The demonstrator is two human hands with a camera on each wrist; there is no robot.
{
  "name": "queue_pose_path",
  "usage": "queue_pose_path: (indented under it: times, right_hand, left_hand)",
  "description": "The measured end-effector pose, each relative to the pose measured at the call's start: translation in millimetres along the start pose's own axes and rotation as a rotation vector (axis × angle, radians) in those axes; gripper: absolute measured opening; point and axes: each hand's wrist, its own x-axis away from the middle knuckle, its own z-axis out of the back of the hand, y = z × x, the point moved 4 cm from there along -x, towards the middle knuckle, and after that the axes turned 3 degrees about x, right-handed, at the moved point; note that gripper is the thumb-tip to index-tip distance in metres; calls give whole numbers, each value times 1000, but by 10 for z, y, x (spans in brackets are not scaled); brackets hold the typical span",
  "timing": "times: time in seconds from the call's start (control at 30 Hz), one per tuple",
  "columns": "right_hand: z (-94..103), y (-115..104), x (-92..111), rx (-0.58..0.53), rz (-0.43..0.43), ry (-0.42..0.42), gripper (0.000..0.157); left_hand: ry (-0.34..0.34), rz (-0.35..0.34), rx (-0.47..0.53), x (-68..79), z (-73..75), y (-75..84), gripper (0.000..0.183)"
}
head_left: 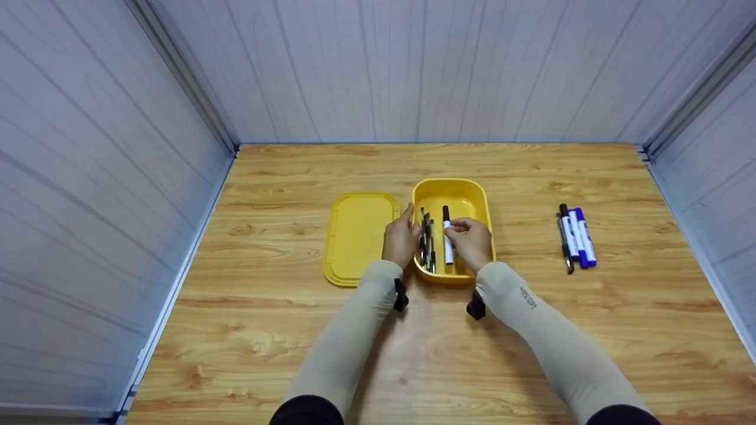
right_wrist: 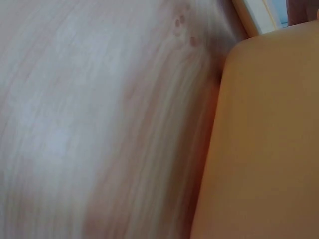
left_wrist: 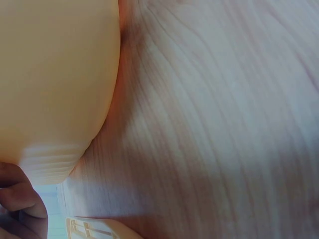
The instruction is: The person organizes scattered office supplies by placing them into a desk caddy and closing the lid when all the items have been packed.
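A yellow plastic box (head_left: 452, 182) stands uncovered on the wooden table. My right hand (head_left: 472, 241) reaches inside it and pinches a white marker with a black cap (head_left: 447, 255), its cap pointing away from me. Along the box's left side lie several black pens (head_left: 427, 243). My left hand (head_left: 401, 239) holds the box's left rim, one finger stretched along the edge; its curled fingers (left_wrist: 22, 199) show at the corner of the left wrist view. Only the box's outer wall (right_wrist: 269, 139) and table fill most of the right wrist view.
Left of the box lies its flat yellow lid (head_left: 361, 239), close to my left hand. Over on the right, a black-capped marker (head_left: 569, 233), blue-capped markers (head_left: 585, 239) and a black pen (head_left: 565, 245) lie side by side. Pale panel walls (head_left: 378, 71) border the table (head_left: 260, 330).
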Motion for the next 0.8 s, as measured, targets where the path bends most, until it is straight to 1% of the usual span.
queue_pose_path:
  times: [0.13,0.27,0.37,0.57,0.8]
  right_hand:
    - [-9,-4,-7,21,-2,-18,28]
    - [-52,13,-13,32,-5,-50,30]
    - [-96,42,-22,15,-20,-68,30]
    - [-157,80,-42,-44,-47,-105,30]
    - [-181,71,-47,-30,-22,-120,29]
  left_hand:
    - [-2,-4,8,-8,8,15,54]
    - [20,-27,-25,3,8,11,54]
    - [23,-34,-51,14,-1,-2,54]
    - [16,-13,-25,19,-5,-12,54]
    - [24,-22,-12,3,1,-19,55]
